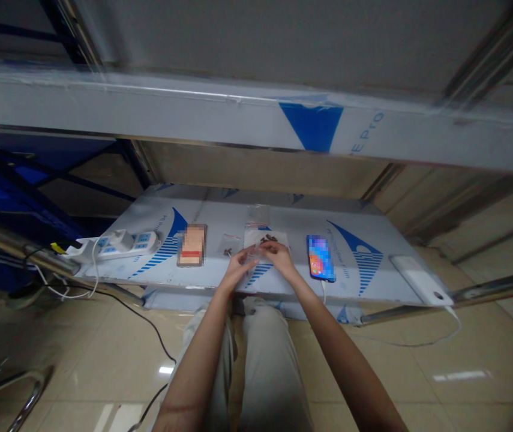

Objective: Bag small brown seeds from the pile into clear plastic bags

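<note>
Both my hands meet at the front middle of a low metal shelf (364, 240). My left hand (238, 267) and my right hand (278, 255) have their fingers pinched together around a small clear plastic bag (258, 255). Small dark parts (267, 240) lie just beyond my right fingers on a white sheet. Another small clear bag (230, 245) lies left of my hands, and a further one (258, 215) lies farther back.
A phone with a lit screen (320, 258) lies right of my hands, with a cable. A second phone (192, 245) lies on the left. A white power strip (123, 243) sits at the shelf's left end, a white power bank (420, 279) at the right. An upper shelf (193, 108) overhangs.
</note>
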Demonstrator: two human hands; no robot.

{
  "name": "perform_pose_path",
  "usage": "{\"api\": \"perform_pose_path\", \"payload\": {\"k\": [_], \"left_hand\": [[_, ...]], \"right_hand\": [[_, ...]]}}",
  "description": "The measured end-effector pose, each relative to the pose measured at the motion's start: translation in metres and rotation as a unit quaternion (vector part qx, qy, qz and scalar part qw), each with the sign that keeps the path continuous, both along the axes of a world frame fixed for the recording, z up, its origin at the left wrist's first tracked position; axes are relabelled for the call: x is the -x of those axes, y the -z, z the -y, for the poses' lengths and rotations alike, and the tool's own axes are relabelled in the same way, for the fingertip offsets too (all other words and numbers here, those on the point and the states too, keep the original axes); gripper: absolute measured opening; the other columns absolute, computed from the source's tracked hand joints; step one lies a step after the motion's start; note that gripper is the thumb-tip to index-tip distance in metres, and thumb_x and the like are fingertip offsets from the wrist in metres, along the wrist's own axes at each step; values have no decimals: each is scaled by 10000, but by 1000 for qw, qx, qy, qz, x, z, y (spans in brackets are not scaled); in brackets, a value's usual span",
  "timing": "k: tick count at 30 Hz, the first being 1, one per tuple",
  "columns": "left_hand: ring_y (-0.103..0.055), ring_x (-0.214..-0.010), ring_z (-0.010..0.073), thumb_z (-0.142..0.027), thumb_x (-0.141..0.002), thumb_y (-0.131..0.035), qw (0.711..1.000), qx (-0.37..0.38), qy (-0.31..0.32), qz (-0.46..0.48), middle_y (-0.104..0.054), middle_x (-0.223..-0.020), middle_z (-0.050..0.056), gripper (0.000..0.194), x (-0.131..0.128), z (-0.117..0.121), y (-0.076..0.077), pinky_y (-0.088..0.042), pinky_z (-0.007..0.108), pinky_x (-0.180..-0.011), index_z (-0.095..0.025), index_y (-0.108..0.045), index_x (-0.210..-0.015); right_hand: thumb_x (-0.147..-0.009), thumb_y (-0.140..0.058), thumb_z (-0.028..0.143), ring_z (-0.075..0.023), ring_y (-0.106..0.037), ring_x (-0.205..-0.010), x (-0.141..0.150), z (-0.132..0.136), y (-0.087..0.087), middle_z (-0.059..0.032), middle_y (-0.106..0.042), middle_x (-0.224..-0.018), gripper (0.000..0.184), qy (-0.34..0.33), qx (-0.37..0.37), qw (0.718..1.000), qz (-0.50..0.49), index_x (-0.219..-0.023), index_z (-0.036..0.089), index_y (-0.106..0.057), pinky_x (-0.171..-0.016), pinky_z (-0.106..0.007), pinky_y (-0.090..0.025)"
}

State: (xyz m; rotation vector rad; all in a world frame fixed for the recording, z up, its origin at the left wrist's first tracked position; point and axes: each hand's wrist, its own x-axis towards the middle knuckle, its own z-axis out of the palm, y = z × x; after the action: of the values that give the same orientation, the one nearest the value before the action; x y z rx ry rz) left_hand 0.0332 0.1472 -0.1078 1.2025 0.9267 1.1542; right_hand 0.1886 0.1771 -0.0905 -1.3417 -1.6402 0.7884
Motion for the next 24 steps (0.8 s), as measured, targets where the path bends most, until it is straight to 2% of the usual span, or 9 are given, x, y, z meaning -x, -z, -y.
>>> {"api": "perform_pose_path", "payload": {"k": [3,5,9,13,17,21,24], "left_hand": [[-505,-1043,220,-310,-642,-646,1000,5,-9,-9,-558,-1126,99,535,2,1,-2,-343,359,-943,-151,-510,-1135],[-505,-1043,217,-312,-643,-645,1000,5,-10,-14,-556,-1129,97,536,4,2,-4,-341,353,-947,-154,-510,-1136],[-504,-1045,216,-312,-642,-646,1000,1,-13,-20,-567,-1114,93,530,6,1,-4,-340,354,-947,-160,-514,-1132],[-510,-1036,220,-315,-637,-651,1000,-2,-14,-18,-571,-1107,94,519,6,1,-4,-341,357,-944,-165,-526,-1118],[-522,-1019,218,-319,-636,-653,1000,2,-14,-14,-571,-1108,93,518,7,2,-4,-346,361,-937,-170,-528,-1116],[-517,-1025,223,-318,-643,-649,1000,-5,-13,-18,-569,-1109,100,521,7,1,-3,-339,370,-942,-166,-522,-1125],[-519,-1022,228,-320,-637,-655,1000,-1,-11,-12,-570,-1106,107,533,5,0,-2,-348,366,-934,-155,-522,-1125]], "right_hand": [[-747,-462,354,-139,-578,-693,-23,-4,7,-47,-654,-853,255,149,-38,984,94,-824,178,-631,-647,-238,-413],[-745,-473,326,-154,-586,-739,-40,-9,14,-57,-655,-856,231,197,-1,964,181,-810,176,-636,-660,-239,-405],[-705,-543,302,-172,-609,-720,-56,-21,24,-70,-669,-773,170,169,117,931,303,-734,181,-658,-595,-225,-397],[-677,-572,283,-179,-618,-707,-54,-29,25,-89,-676,-759,154,157,147,916,338,-732,178,-670,-575,-222,-399],[-663,-577,253,-185,-621,-719,-58,-34,20,-96,-677,-753,139,156,140,926,313,-706,162,-673,-597,-225,-409],[-699,-536,304,-173,-615,-711,-53,-30,8,-73,-677,-789,184,197,78,958,192,-734,172,-659,-600,-236,-425],[-683,-552,344,-151,-608,-669,-29,-18,-3,-40,-674,-764,199,120,21,990,64,-753,179,-637,-594,-230,-434]]}}
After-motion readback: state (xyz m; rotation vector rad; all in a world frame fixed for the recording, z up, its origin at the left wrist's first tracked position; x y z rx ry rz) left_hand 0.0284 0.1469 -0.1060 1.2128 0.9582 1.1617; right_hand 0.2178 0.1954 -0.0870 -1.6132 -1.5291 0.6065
